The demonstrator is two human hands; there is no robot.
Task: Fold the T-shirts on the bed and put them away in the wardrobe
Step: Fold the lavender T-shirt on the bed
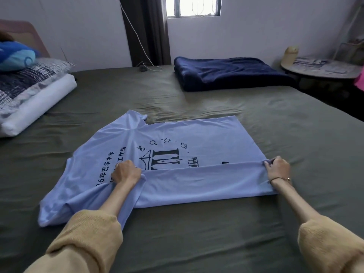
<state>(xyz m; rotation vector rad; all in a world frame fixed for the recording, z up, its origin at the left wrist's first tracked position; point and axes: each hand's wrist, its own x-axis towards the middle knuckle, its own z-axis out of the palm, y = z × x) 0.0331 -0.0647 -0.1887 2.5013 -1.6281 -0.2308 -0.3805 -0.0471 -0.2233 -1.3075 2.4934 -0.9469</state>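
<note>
T-shirt (197,134) print partly legible: "年巴华中学", "工作坊"

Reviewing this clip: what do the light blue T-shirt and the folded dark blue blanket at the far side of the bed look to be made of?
T-shirt: probably a thin, smooth synthetic or blended knit. It has a slight sheen, drapes limply and gathers in fine wrinkles where the hands grip it.

Blanket: likely a plush fleece. Its matte, fuzzy surface and thick, rounded folds suggest a soft pile.

Neither fibre can be confirmed by look alone.
</note>
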